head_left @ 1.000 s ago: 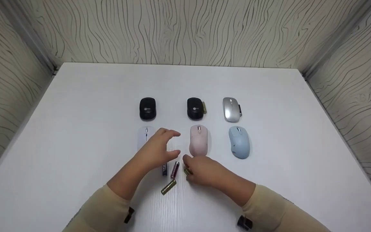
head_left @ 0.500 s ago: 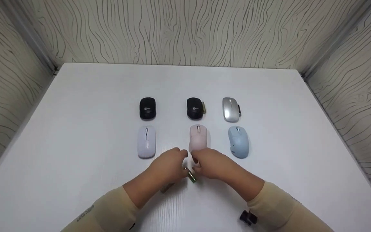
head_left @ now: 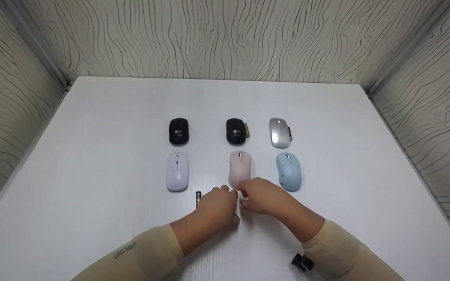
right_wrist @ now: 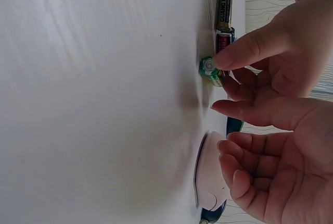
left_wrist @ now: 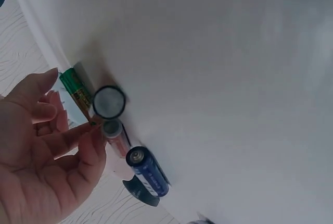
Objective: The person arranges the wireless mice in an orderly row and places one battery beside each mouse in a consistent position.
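Landmark: pink mouse (head_left: 240, 166), on the tabletop (head_left: 111, 175).

Nearest: sleeves (head_left: 152, 249). Gold battery (right_wrist: 225, 8) lies on the person's side of the pink mouse, off to its left; the left arm covers it from the head view.

Left grip (head_left: 215, 207) is near-left of the pink mouse, pinched on the green battery (left_wrist: 78, 91), thumb against fingers. A pinch makes sense to me: small cylinder, would likely roll if only nudged. Red battery (left_wrist: 118, 139) and blue battery (left_wrist: 149, 173) lie by the same fingers, left of the pink mouse's near end. Can't tell if the fingers touch them.

Right grip (head_left: 264, 197) is at the pink mouse's near-right corner, thumb and fingers apart, nothing between. Fingertips overlap the mouse in view; contact unclear. Probably kept close so both grips can share a small part.

Same row: lilac mouse (head_left: 177, 171) left of pink, blue mouse (head_left: 289, 171) right.

Beyond pink: middle black mouse (head_left: 235, 131), battery (head_left: 247, 130) along its right side. Left black mouse (head_left: 179, 131) far-left, silver mouse (head_left: 279, 132) far-right with a dark battery (head_left: 290, 134) at its right side. Side-parking probably stops rolling and shows which mouse each belongs to.
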Motion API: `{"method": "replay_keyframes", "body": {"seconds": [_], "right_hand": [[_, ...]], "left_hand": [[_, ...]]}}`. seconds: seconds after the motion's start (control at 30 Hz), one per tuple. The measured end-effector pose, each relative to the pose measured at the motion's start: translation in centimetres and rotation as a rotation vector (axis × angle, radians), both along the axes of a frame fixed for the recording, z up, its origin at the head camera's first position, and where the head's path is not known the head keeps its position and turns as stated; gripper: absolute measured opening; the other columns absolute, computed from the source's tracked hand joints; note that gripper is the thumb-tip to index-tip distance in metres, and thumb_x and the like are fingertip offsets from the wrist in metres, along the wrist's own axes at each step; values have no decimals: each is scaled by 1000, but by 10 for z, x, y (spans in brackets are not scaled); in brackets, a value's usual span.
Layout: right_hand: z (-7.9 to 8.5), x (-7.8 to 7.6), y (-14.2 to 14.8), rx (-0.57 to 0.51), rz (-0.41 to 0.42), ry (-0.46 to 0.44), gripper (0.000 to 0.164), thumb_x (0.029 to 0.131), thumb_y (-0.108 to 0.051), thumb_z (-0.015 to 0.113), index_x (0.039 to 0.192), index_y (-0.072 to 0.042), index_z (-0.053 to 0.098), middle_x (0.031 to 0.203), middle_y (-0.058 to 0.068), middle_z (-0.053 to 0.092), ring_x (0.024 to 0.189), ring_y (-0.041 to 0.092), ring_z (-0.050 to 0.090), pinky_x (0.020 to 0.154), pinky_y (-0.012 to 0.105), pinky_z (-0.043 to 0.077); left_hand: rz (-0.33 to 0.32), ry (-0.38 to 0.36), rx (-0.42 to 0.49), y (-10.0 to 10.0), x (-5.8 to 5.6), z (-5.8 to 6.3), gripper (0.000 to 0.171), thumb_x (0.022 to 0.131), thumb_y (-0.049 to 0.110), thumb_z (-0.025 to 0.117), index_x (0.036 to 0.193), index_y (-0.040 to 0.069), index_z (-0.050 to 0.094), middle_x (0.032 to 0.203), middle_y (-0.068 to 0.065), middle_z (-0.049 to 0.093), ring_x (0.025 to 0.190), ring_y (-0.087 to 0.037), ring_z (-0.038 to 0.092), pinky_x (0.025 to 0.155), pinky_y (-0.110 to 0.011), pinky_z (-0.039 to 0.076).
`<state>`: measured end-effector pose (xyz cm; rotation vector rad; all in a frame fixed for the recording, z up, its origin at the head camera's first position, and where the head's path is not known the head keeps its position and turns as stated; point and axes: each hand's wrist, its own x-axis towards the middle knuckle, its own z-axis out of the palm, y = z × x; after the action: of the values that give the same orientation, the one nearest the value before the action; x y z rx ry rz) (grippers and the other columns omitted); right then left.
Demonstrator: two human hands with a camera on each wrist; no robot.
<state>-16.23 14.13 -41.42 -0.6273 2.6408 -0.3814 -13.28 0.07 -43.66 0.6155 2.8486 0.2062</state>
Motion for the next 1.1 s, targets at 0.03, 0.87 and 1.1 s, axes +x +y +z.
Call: {"method": "replay_keyframes", "body": {"seconds": [0.03, 0.87, 1.1], "right_hand": [[0, 0, 0, 3, -1, -1, 7, 79, -14, 62, 81, -12, 55, 67, -2, 52, 62, 16, 48, 56, 31, 40], [0, -1, -1, 14, -27, -36, 13, 79, -19, 66, 80, -13, 54, 68, -1, 52, 62, 16, 48, 55, 31, 40], [2, -4, 0, -12, -4, 5, 14, 80, -21, 66, 81, -13, 55, 73, -1, 56, 65, 17, 49, 60, 32, 42]], "left_hand": [[0, 7, -9, 2, 1, 0, 46, 70, 35, 74, 103, 5, 61, 83, -9, 56, 73, -23, 56, 58, -35, 49], [-33, 80, -32, -2, 3, 1, 12, 82, 6, 57, 90, 4, 67, 75, -7, 55, 70, -21, 56, 58, -34, 51], [-90, 106, 2, -9, -2, 2, 17, 81, 5, 59, 98, 2, 63, 78, -7, 55, 70, -18, 54, 61, -31, 50]]}}
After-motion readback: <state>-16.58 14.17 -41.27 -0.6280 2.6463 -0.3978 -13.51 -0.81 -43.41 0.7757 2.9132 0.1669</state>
